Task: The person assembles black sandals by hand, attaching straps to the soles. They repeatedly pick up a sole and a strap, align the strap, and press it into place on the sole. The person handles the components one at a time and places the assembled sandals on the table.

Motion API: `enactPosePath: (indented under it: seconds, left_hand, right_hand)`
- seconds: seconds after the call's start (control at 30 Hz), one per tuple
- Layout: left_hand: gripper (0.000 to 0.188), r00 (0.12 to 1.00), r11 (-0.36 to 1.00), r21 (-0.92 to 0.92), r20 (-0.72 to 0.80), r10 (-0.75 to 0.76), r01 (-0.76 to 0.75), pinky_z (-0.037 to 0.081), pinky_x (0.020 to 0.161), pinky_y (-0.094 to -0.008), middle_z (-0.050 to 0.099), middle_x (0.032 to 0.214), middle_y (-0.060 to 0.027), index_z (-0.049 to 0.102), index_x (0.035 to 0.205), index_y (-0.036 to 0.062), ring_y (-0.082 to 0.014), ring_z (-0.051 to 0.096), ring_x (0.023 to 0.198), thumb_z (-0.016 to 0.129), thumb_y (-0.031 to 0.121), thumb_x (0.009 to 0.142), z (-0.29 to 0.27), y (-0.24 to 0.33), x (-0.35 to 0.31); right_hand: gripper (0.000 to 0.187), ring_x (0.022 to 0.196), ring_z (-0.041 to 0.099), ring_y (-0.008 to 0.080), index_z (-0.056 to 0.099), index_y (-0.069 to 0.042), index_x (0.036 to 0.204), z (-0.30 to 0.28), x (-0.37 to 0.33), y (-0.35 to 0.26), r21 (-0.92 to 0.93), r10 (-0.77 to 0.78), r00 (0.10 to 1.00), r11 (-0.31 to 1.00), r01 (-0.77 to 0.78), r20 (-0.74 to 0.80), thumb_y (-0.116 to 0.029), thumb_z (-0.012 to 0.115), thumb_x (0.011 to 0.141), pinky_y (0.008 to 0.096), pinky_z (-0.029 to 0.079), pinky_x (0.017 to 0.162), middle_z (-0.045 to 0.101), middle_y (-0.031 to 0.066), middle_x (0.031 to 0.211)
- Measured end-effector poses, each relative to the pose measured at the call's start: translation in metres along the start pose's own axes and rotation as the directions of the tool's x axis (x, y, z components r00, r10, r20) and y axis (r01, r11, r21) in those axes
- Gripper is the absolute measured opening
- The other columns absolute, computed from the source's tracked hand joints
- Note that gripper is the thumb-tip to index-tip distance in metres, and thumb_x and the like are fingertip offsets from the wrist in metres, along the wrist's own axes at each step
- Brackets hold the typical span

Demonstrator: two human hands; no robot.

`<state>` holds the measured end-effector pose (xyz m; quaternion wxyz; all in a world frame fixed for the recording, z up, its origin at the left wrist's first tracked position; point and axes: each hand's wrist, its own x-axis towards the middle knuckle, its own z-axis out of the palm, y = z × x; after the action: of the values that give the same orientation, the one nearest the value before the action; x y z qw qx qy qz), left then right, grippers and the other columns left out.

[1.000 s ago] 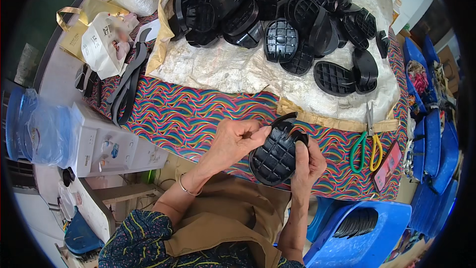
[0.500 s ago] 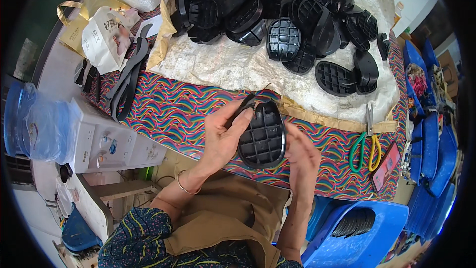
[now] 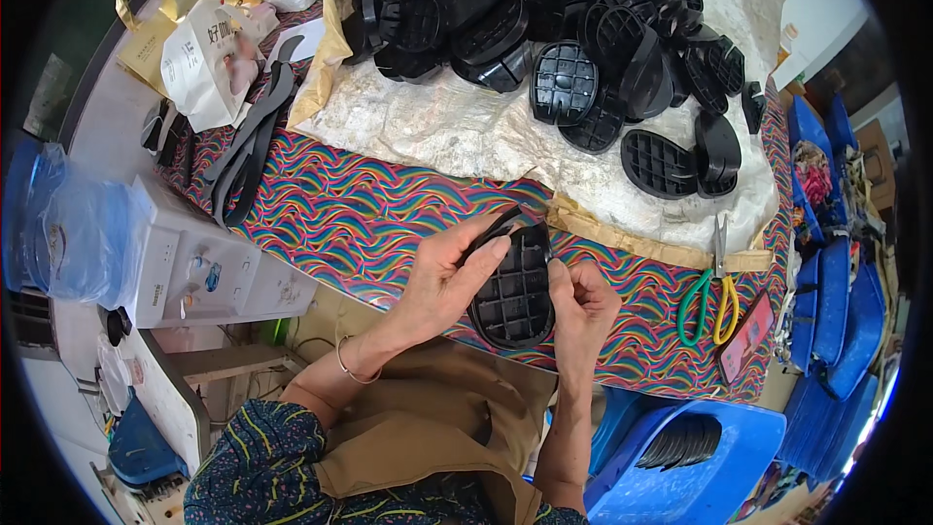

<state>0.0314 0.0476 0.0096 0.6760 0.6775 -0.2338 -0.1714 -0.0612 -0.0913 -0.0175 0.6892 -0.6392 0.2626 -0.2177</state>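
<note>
My left hand [image 3: 449,277] grips a black shoe heel piece [image 3: 515,292] by its upper left side, thumb over the rim. The piece is held upright above the table's near edge, its hollow, grid-ribbed face showing. A thin dark strip [image 3: 502,221] stands out from the top of the left fingers; whether it belongs to the piece I cannot tell. My right hand [image 3: 585,303] is closed with curled fingers, thumb and fingertip pinching at the piece's right rim. Anything small between those fingertips is hidden.
A heap of similar black heel pieces [image 3: 486,0] lies on a white woven sack [image 3: 437,126]. Green-and-yellow-handled scissors [image 3: 719,272] and a red phone [image 3: 746,338] are at the right. Dark strips [image 3: 251,151] lie left. A blue bin [image 3: 748,457] stands below the table's edge.
My right hand has gone from loosely spread and blurred beside the heel piece to closed at its right rim. The piece has dropped slightly lower in view, still in my left hand.
</note>
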Motion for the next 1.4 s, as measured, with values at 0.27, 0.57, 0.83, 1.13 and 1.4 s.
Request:
enactPosePath:
  seconds: [0.27,0.57,0.83,1.13,1.4]
  left_hand:
    - [0.027,0.994,0.997,-0.056,0.103,-0.043,0.049,0.048,0.077,-0.0233,0.064,0.097,-0.001,0.061,0.12,-0.0035,-0.0052,0.055,0.088,0.054,0.013,0.1,0.008,-0.005,-0.015]
    - [0.054,0.951,0.873,-0.417,0.274,-0.144,0.253,0.04,0.102,-0.0319,0.053,0.134,-0.0098,0.04,0.145,0.0005,-0.0169,0.05,0.121,0.06,0.017,0.097,-0.021,-0.007,-0.014]
    - [0.056,0.87,0.751,0.44,0.258,0.42,-0.493,0.046,0.092,-0.0419,0.054,0.118,-0.0159,0.051,0.134,0.0045,-0.0326,0.055,0.108,0.071,0.017,0.084,-0.062,0.015,-0.007]
    - [0.021,0.899,0.77,0.617,-0.226,0.375,-0.165,0.052,0.074,-0.0383,0.067,0.092,-0.0183,0.066,0.104,-0.0013,-0.0344,0.066,0.084,0.064,-0.003,0.083,-0.124,-0.002,-0.01]
    - [0.021,0.825,0.479,0.822,-0.482,0.296,0.308,0.05,0.068,-0.0378,0.065,0.092,-0.0145,0.068,0.103,0.0023,-0.0284,0.063,0.079,0.065,0.004,0.082,-0.22,-0.042,-0.015]
  right_hand:
    - [0.034,0.063,0.031,0.0043,0.043,-0.004,0.065,0.006,0.016,-0.001,-0.125,-0.119,0.993,0.985,0.117,-0.008,-0.006,0.065,0.091,0.0241,0.026,0.054,0.036,-0.0061,0.064]
    - [0.032,0.09,0.063,0.014,0.062,0.009,0.119,-0.007,0.001,-0.004,-0.007,-0.084,0.993,0.996,0.085,0.085,-0.004,0.06,0.09,0.0279,0.05,0.083,0.069,0.0108,0.105]
    - [0.03,0.075,0.066,0.0307,0.067,0.0,0.109,-0.001,0.006,-0.033,-0.541,-0.377,0.838,0.642,0.543,0.394,-0.002,0.072,0.08,0.0365,0.051,0.068,0.067,0.0192,0.086]
    - [0.045,0.098,0.061,0.0229,0.061,0.002,0.121,0.009,-0.004,-0.056,-0.359,-0.489,0.823,0.742,0.566,0.288,0.005,0.066,0.076,0.0347,0.049,0.086,0.064,0.0144,0.112]
    - [0.022,0.069,0.064,0.0289,0.067,0.0,0.093,-0.02,-0.049,-0.132,0.266,-0.813,0.36,0.511,0.817,0.457,-0.02,0.07,0.083,0.0376,0.053,0.058,0.066,0.0128,0.084]
